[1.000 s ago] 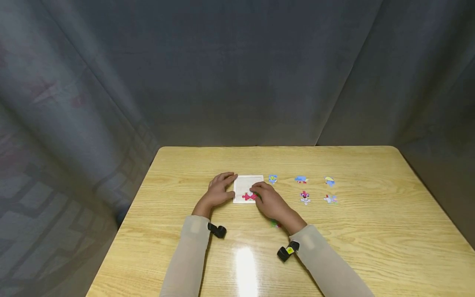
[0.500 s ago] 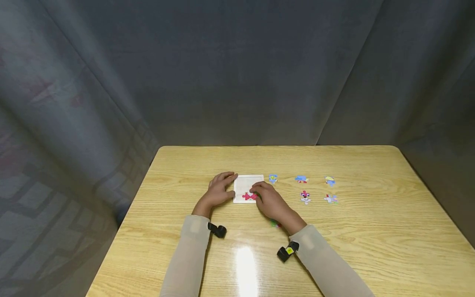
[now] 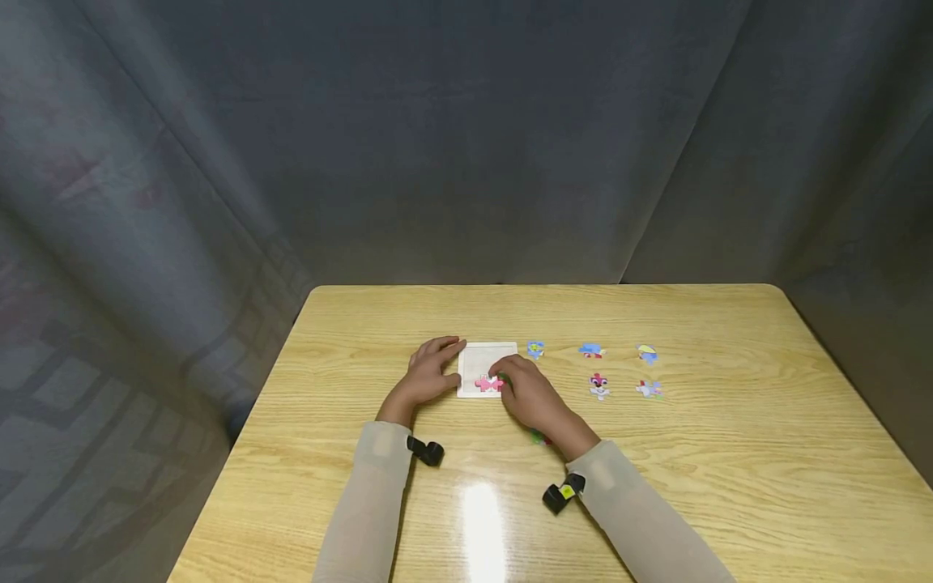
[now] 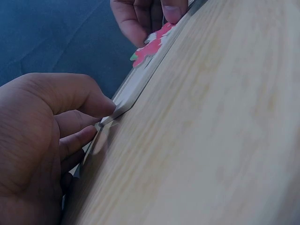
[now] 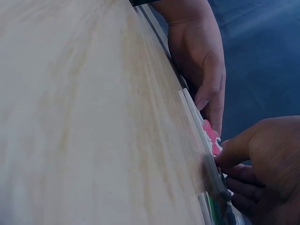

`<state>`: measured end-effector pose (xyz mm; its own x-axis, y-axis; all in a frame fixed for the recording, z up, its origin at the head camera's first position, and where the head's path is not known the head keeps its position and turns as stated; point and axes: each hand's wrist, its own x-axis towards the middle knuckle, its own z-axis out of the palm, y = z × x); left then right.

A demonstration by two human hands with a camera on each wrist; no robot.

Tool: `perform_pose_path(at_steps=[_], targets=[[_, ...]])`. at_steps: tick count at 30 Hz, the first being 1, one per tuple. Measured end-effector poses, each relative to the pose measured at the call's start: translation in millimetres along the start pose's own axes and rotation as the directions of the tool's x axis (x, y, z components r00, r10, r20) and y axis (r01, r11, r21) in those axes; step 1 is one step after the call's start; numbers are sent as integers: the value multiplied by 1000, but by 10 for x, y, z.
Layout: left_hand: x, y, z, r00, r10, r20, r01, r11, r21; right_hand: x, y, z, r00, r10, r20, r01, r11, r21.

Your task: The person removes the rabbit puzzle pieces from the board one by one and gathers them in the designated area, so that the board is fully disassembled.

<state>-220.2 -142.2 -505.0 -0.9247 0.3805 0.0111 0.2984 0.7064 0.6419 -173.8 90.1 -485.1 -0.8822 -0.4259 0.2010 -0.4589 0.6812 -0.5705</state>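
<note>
A white square puzzle tray (image 3: 516, 346) lies on the table between the hands. At its left side rests my left hand (image 3: 427, 379), thumb at the lower edge and index finger at the far corner; in the left wrist view the thumb meets the tray's corner. My right hand (image 3: 532, 397) reaches over the tray's near right part. Its thumb and fingers pinch a pink-and-white puzzle piece (image 3: 484, 384) close over the tray floor, with a bit of green at its edge (image 4: 153, 46). The fingers hide the right end of the piece.
Loose puzzle pieces lie right of the tray: a blue one with yellow (image 3: 535, 349), a blue-and-red one (image 3: 591, 351), a yellow-and-blue one (image 3: 647, 354), a character face (image 3: 598, 386) and a pale one (image 3: 649, 389). A green piece (image 3: 539, 437) is partly under the right wrist.
Both hands keep almost the same place. The pink of the puzzle piece looks paler and shinier than before. The loose pieces stay where they were.
</note>
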Motion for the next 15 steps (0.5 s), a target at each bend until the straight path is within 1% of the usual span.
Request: perform_pose_path(at_steps=[15], targets=[[1,-19,5,1000,15,-3,-15,1000,9,-7,-6,-9,1000,5,13,-5,999,-36]])
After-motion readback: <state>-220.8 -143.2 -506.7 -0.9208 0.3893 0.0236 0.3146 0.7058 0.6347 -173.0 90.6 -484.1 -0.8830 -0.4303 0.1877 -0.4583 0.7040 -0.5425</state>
